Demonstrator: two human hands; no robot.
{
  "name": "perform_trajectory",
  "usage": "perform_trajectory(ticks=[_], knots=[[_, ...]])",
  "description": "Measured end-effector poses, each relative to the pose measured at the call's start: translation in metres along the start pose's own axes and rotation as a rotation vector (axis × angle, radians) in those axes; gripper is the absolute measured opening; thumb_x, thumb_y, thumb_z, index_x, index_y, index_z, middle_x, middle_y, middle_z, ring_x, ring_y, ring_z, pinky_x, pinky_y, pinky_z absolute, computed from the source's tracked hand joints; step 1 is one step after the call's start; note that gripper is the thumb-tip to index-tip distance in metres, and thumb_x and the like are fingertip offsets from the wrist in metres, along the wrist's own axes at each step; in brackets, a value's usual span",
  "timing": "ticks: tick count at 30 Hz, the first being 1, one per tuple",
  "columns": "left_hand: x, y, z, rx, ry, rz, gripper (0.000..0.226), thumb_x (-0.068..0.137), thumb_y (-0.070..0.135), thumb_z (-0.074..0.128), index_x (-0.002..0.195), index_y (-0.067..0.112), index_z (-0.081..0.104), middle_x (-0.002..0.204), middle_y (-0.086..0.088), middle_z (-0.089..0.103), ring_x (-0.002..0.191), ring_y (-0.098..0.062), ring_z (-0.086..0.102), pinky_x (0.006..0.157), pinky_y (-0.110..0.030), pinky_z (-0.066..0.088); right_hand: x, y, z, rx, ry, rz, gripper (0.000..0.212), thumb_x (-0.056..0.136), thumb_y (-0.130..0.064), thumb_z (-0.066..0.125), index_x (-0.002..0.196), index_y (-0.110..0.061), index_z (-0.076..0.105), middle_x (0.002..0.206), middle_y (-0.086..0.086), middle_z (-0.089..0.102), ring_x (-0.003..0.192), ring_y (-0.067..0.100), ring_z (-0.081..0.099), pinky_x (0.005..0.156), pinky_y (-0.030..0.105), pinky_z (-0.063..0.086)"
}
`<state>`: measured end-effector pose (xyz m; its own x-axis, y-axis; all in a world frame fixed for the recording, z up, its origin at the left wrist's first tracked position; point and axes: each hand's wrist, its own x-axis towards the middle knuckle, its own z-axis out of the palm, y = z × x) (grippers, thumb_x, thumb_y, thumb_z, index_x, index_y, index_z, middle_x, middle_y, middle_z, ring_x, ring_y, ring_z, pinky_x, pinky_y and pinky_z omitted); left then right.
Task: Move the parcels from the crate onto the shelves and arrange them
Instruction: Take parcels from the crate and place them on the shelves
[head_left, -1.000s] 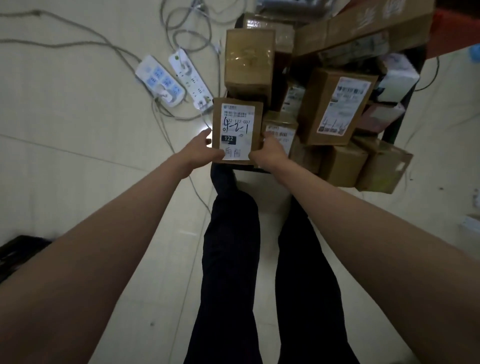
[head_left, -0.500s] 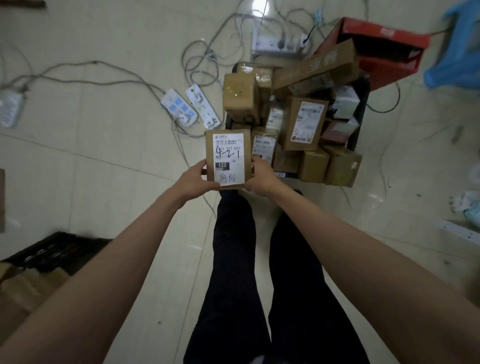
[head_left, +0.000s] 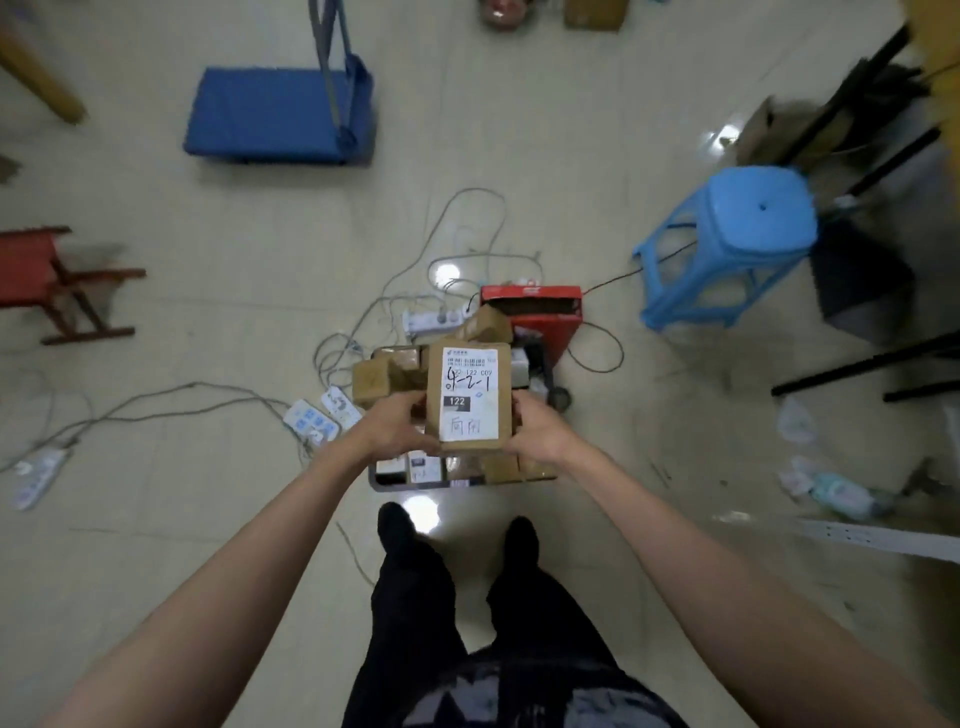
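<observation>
Left hand (head_left: 397, 423) — fingers curled round the left edge of the parcel (head_left: 470, 397), thumb lying along the lower left corner. Right hand (head_left: 540, 428) grips the opposite edge in the same manner, fingers wrapped behind the right side. Both hands thus hold one item between them, clear of everything beneath.

The parcel is a brown cardboard box, held upright with its broad face toward the camera. A white shipping label (head_left: 469, 392) covers most of that face; it carries a barcode, handwritten "9-2-1", a dark patch printed "122" and further handwriting below. The cardboard shows no visible damage, though the light is dim.

Directly below the held parcel stands the crate (head_left: 382, 480) on the floor (head_left: 208, 519), packed with more brown boxes (head_left: 371, 379) — its far side is largely hidden behind the parcel and hands, so the count cannot be told. A red carton (head_left: 540, 309) sits just behind the crate.

Surroundings: white power strips (head_left: 317, 418) with trailing cables lie left of the crate. A blue stool (head_left: 753, 223) stands to the right, a blue platform trolley (head_left: 280, 111) at upper left, a red stool (head_left: 36, 270) at the left edge.
</observation>
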<state>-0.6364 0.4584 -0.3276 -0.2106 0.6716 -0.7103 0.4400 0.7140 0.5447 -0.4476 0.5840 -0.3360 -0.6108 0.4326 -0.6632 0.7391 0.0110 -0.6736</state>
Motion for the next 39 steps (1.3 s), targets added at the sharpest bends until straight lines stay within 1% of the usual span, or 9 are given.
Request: perform_trajectory(ticks=[3,7,12,18,22,25,31,36,39], knots=[[0.007,0.055,0.0,0.099,0.001,0.106,0.065,0.062,0.022,0.09,0.118,0.031,0.057,0.108,0.01,0.067,0.099,-0.011,0.064,0.089,-0.032,0.053,-0.039,0.001,-0.045,0.099,0.084,-0.04,0.071,0.078,-0.017,0.083,0.138,-0.015,0.046,0.133,0.001,0.059,0.122,0.021,0.057,0.106,0.043,0.047],[0.005,0.134,0.01,0.189,-0.063,0.252,0.074,0.068,0.013,0.086,0.131,0.022,0.049,0.112,0.005,0.063,0.101,-0.016,0.061,0.089,-0.028,0.049,-0.09,0.02,-0.087,0.19,0.247,-0.069,0.099,0.06,-0.038,0.089,0.143,-0.031,0.036,0.131,-0.006,0.059,0.118,0.017,0.059,0.1,0.042,0.051],[0.001,0.207,0.037,0.404,-0.195,0.485,0.111,0.057,0.025,0.089,0.148,0.031,0.027,0.121,0.004,0.063,0.11,-0.019,0.061,0.095,-0.039,0.053,-0.165,0.053,-0.1,0.273,0.48,-0.004,0.097,0.067,0.001,0.082,0.149,-0.016,0.032,0.133,0.004,0.055,0.117,0.022,0.057,0.096,0.044,0.053],[-0.036,0.266,0.097,0.598,-0.315,0.785,0.123,0.056,0.017,0.089,0.153,0.03,0.015,0.103,0.002,0.065,0.094,-0.017,0.063,0.089,-0.038,0.053,-0.255,0.093,-0.069,0.411,0.805,0.131,0.107,0.055,-0.006,0.088,0.147,-0.017,0.035,0.127,0.003,0.058,0.114,0.026,0.058,0.089,0.048,0.056],[-0.071,0.287,0.152,0.665,-0.395,0.994,0.113,0.061,0.014,0.088,0.151,0.025,0.021,0.11,0.001,0.064,0.093,-0.013,0.06,0.082,-0.031,0.052,-0.318,0.11,-0.033,0.481,1.032,0.194,0.107,0.062,0.0,0.085,0.151,-0.018,0.029,0.133,0.0,0.052,0.12,0.02,0.051,0.09,0.036,0.053],[-0.104,0.299,0.196,0.732,-0.483,1.134,0.113,0.062,0.016,0.087,0.152,0.027,0.019,0.114,0.0,0.064,0.093,-0.013,0.061,0.084,-0.032,0.053,-0.365,0.121,0.004,0.524,1.178,0.257,0.11,0.066,0.0,0.083,0.155,-0.019,0.021,0.139,0.001,0.049,0.122,0.018,0.049,0.095,0.04,0.052],[-0.176,0.32,0.285,0.858,-0.686,1.358,0.114,0.064,0.01,0.086,0.152,0.024,0.016,0.11,0.002,0.062,0.081,-0.004,0.058,0.062,-0.01,0.045,-0.456,0.145,0.068,0.618,1.416,0.373,0.101,0.07,0.004,0.079,0.153,-0.017,0.025,0.124,-0.003,0.049,0.099,0.018,0.054,0.068,0.016,0.041],[-0.229,0.327,0.35,0.906,-0.774,1.478,0.112,0.063,0.007,0.086,0.151,0.02,0.018,0.108,-0.001,0.059,0.084,-0.01,0.057,0.067,-0.017,0.044,-0.513,0.173,0.107,0.671,1.555,0.448,0.092,0.072,0.004,0.079,0.148,-0.018,0.032,0.11,-0.013,0.05,0.094,0.013,0.054,0.058,0.009,0.04],[-0.255,0.333,0.391,0.939,-0.822,1.505,0.112,0.062,0.008,0.086,0.15,0.023,0.017,0.114,0.0,0.058,0.086,-0.008,0.057,0.069,-0.02,0.05,-0.548,0.189,0.123,0.679,1.613,0.466,0.087,0.073,0.002,0.079,0.145,-0.018,0.034,0.118,-0.006,0.052,0.098,0.01,0.053,0.06,0.011,0.044]])
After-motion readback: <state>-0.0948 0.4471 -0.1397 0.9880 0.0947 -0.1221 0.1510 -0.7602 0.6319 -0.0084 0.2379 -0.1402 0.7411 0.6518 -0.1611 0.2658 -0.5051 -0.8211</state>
